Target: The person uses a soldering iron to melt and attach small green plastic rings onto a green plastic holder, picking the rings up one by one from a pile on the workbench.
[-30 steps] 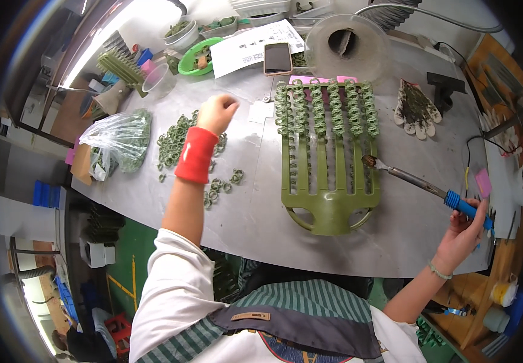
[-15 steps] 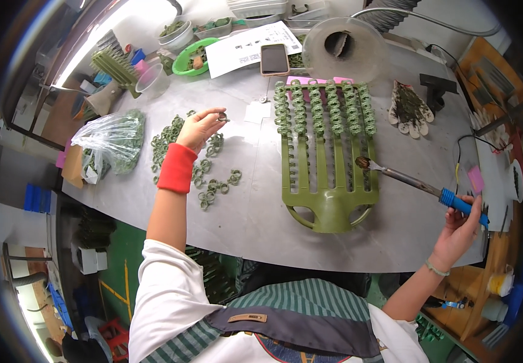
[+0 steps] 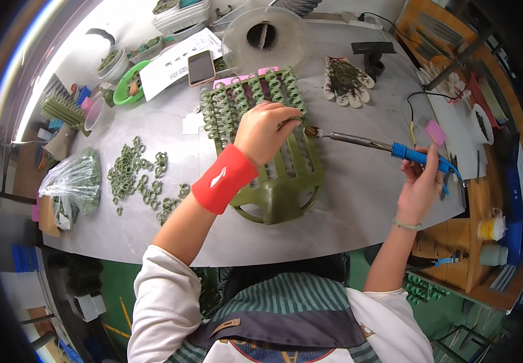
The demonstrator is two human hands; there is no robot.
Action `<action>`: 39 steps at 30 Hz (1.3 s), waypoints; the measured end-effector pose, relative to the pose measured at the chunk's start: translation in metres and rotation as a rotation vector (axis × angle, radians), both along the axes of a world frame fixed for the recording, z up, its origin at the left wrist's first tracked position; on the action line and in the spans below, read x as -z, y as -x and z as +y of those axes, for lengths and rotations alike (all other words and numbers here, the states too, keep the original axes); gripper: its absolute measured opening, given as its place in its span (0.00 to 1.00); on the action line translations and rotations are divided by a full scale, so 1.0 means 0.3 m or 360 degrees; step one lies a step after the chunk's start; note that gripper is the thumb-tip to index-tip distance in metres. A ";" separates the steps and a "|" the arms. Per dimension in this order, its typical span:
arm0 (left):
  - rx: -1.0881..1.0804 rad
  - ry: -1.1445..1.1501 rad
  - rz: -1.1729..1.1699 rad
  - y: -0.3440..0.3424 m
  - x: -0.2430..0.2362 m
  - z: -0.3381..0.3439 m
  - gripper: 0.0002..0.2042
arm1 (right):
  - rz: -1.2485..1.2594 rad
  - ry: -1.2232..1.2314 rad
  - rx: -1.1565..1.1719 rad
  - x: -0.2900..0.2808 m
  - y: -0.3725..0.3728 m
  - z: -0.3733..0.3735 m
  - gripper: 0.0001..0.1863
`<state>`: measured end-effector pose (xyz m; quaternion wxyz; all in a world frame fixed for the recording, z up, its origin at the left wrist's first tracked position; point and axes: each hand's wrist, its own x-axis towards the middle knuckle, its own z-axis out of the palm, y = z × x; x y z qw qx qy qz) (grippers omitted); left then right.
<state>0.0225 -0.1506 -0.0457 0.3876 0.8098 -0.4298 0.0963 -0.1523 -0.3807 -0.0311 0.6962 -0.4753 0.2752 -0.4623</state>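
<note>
My right hand point(image 3: 422, 181) holds a soldering iron point(image 3: 364, 141) by its blue handle. The brown, dark tip points left, close to the fingertips of my left hand point(image 3: 267, 128). That left hand, with a red wristband above it, is pinched on a small green ring point(image 3: 296, 120) over the right-hand rows of a green slotted frame point(image 3: 273, 199). Rows of similar green rings point(image 3: 218, 118) line the far part of the frame's bars. My left hand hides part of the middle bars.
Loose green rings point(image 3: 131, 166) lie on the grey table point(image 3: 213, 245) at left, beside a clear plastic bag point(image 3: 77, 181) of green pieces. Behind the frame are a phone point(image 3: 201, 68) and a translucent round hood point(image 3: 237, 45). A stained glove point(image 3: 347, 81) lies at far right.
My left hand has moved right with the ring, from above the loose pile to the frame, near the iron's tip. The whole view has shifted, so the table things sit farther left.
</note>
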 end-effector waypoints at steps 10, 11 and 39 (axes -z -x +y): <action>-0.0051 -0.0184 -0.0539 -0.039 0.080 -0.116 0.07 | -0.0075 -0.0094 -0.0081 0.057 -0.061 -0.023 0.17; -0.0045 -0.0184 -0.0534 -0.040 0.086 -0.123 0.07 | -0.0070 -0.0095 -0.0076 0.059 -0.056 -0.029 0.17; -0.1168 -0.0174 0.0795 -0.061 0.205 0.962 0.15 | 0.0122 0.0059 -0.0194 -0.011 0.036 0.039 0.17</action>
